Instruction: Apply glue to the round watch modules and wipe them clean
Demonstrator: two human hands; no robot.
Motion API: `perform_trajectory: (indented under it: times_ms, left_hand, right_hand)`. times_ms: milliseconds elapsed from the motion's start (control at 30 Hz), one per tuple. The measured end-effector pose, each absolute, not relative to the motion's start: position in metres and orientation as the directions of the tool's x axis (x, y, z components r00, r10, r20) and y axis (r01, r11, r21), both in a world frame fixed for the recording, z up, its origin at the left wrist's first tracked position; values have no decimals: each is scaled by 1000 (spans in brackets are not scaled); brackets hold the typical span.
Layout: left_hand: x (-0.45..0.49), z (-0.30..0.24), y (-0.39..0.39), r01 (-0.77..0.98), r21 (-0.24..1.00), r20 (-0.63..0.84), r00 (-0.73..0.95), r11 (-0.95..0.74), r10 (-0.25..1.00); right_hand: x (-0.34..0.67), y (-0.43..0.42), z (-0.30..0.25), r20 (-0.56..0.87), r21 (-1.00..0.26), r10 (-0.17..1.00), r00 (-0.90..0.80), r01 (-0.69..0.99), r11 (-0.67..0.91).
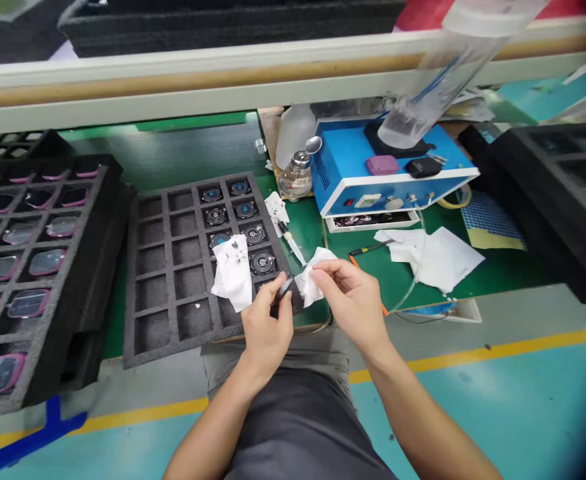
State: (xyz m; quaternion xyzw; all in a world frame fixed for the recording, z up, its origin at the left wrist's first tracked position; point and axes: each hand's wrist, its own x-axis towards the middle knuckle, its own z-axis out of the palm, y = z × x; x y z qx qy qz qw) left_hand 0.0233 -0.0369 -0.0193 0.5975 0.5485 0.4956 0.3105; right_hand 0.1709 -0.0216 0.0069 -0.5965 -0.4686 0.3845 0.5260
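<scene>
My left hand (269, 320) is closed, with a small dark watch part (285, 287) pinched between thumb and fingers. The part is seen edge-on and partly hidden by the fingers. Just right of it, my right hand (350, 293) grips a crumpled white tissue (313, 287), close to the part. Under and left of my hands lies a grey foam tray (170, 267) with round black watch parts (263, 262) in its right-hand pockets. Another white tissue (235, 277) with dark specks rests over the tray. A syringe (291, 241) lies beyond my hands on the green bench.
Foam trays of purple-rimmed watch parts (27, 303) are stacked at left. A blue control box (387, 160) stands behind, beside a glass pump bottle (297, 177). White paper (437, 257) and a thin tube are at right. Black foam (547, 200) stands far right.
</scene>
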Motion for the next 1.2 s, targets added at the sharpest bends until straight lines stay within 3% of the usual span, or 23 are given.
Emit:
perform_trajectory:
  times_ms: [267, 400, 567, 667, 733, 833, 900, 1000, 1100, 1200]
  left_hand:
    - [23, -21, -35, 377, 903, 249, -71, -205, 966]
    - [18, -15, -33, 310, 932, 212, -41, -189, 977]
    - [13, -11, -28, 217, 964, 155, 4, -152, 988]
    - [16, -12, -26, 161, 982, 109, -52, -99, 993]
    - [18, -11, -26, 100, 994, 63, -83, -54, 995]
    - [19, -7, -24, -18, 1000, -18, -114, 16, 993]
    - [17, -3, -23, -81, 995, -61, -113, 52, 992]
    - [12, 0, -21, -134, 987, -99, -98, 85, 990]
    - [9, 0, -19, -161, 982, -119, -90, 104, 989]
    - [9, -1, -19, -165, 980, -127, -89, 111, 988]
  right_hand:
    - [151, -25, 14, 42, -990, 985, 169, 143, 18]
    - [145, -21, 16, 69, -986, 981, 182, 165, 39]
    - [149, -15, 20, 5, -996, 994, 110, 92, -5]
    - [173, -13, 19, 40, -980, 993, 107, 200, 18]
    - [200, -12, 13, 124, -907, 960, 250, 422, 7]
    - [241, -10, -3, 136, -582, 928, 347, 786, -209]
    - [257, -10, -15, 53, -406, 942, 330, 869, -282]
    - [261, -12, -28, 43, -313, 967, 253, 922, -227]
    - [261, -15, -28, 111, -351, 973, 203, 924, -153]
    - [265, -17, -16, 53, -567, 985, 163, 817, -105]
